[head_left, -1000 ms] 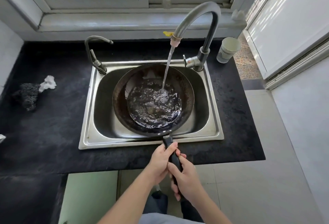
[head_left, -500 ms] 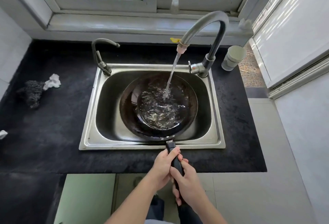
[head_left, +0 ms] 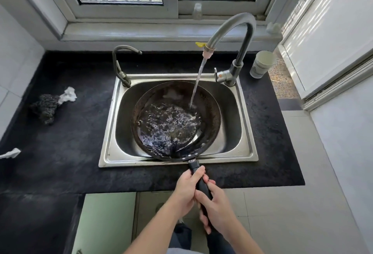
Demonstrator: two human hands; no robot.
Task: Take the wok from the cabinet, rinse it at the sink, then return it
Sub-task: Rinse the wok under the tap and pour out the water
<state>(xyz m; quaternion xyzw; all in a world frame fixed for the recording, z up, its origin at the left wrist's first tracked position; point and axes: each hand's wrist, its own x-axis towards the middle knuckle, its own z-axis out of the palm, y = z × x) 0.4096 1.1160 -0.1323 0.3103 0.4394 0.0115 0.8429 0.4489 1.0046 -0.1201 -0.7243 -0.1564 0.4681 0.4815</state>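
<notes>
Both my hands, left (head_left: 186, 190) ahead of right (head_left: 217, 210), grip the wok (head_left: 175, 121) handle for steadiness. The wok sits in the sink (head_left: 247, 132), under the tap (head_left: 232, 31) so water pools inside.

The wok (head_left: 175, 120) fills most of the sink (head_left: 249, 132), leaving only narrow gaps along its walls. Above its back right, the tall tap (head_left: 234, 29) arches over with its water stream (head_left: 196, 84); the small tap (head_left: 121, 66) stands at the back left corner. I see open counter (head_left: 70, 142) left of the sink, apart from a scrubber (head_left: 45, 107).
</notes>
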